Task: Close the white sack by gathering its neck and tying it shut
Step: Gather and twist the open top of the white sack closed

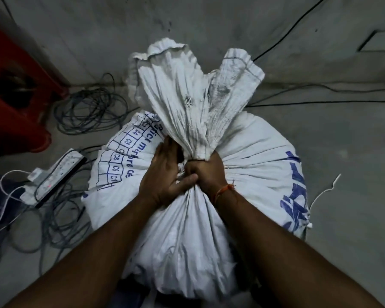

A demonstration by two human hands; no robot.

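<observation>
A full white woven sack [253,165] with blue printing stands on the floor below me. Its neck [193,138] is bunched into a tight bundle, and the loose top [187,85] fans out above it. My right hand [206,168] is clenched in a fist around the gathered neck; an orange thread is on that wrist. My left hand [165,174] presses against the neck from the left, fingers wrapped behind the bundle and thumb lying across toward the right fist. A thin white string [325,190] trails from the sack's right side onto the floor.
A grey concrete floor [342,141] lies all around. A coil of dark cables [91,110] and a white power strip [56,172] with more cables lie to the left. A red plastic stool [13,92] stands at the far left. Black wires [320,102] cross the floor on the right.
</observation>
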